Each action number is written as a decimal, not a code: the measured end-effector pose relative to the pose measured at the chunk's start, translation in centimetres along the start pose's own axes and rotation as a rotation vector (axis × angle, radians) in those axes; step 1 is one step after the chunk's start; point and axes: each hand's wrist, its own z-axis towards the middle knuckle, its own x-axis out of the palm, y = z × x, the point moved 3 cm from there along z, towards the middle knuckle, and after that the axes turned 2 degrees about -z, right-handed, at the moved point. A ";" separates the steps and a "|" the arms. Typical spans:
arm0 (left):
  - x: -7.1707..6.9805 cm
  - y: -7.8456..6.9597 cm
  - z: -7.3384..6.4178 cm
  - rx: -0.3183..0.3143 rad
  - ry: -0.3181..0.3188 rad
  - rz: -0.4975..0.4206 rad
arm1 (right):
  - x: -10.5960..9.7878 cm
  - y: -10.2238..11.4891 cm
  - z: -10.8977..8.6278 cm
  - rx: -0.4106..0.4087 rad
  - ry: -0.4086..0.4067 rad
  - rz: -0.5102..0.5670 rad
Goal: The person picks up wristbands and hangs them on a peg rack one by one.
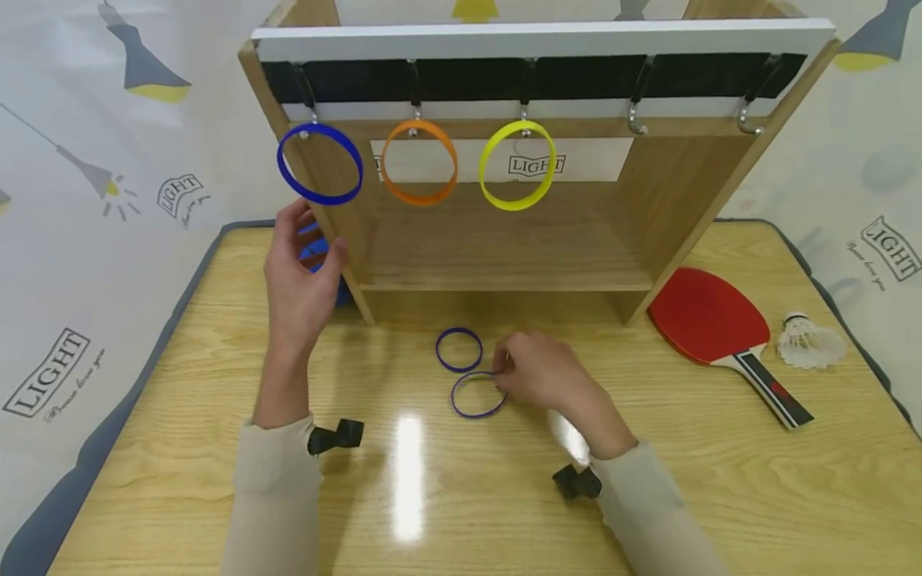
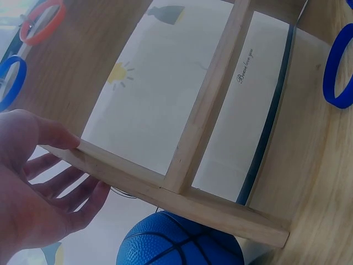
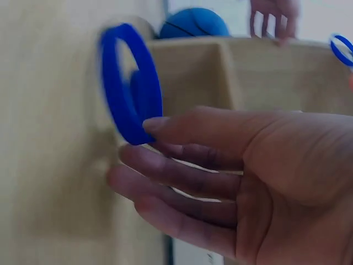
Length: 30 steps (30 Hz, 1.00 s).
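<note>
My right hand pinches a blue silicone wristband by its edge between thumb and fingertips, just over the table. Another blue wristband lies on the table close behind it. My left hand holds the left side panel of a wooden shelf, thumb on the inner side and fingers round the outside. Along the shelf's top rail hang a blue wristband, an orange wristband and a yellow wristband, each on its own metal hook.
Two further hooks on the right, including the end hook, hold nothing. A blue ball sits outside the left panel. On the right lie a red table tennis bat and a shuttlecock. Patterned cloth surrounds the table.
</note>
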 end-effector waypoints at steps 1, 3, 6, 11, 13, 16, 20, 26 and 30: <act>0.0 0.0 0.0 0.002 0.000 -0.002 | -0.6 -0.1 -0.3 -0.007 -0.003 0.019; 0.1 -0.1 0.0 0.005 0.001 -0.005 | -1.8 -0.4 -0.9 -0.032 -0.014 0.057; 0.1 -0.1 0.0 0.004 0.005 -0.006 | -3.5 -0.7 -1.9 -0.086 -0.050 0.059; 0.1 -0.2 0.0 -0.004 0.006 -0.003 | -5.2 -0.8 -3.0 -0.154 -0.141 -0.056; 0.1 -0.2 0.0 -0.010 0.005 0.002 | -5.3 -0.8 -3.1 -0.159 -0.154 -0.100; 0.1 -0.1 -0.1 -0.016 0.004 0.006 | -5.1 -0.9 -3.0 -0.148 -0.142 -0.142; 0.0 0.0 -0.2 -0.013 0.006 0.005 | -4.7 -1.1 -2.7 -0.126 -0.121 -0.188; 0.0 0.0 -0.2 -0.010 0.008 0.007 | -4.4 -1.4 -2.6 -0.118 -0.115 -0.199; 0.0 0.0 -0.1 -0.010 0.009 0.010 | -4.7 -1.4 -2.7 -0.136 -0.102 -0.136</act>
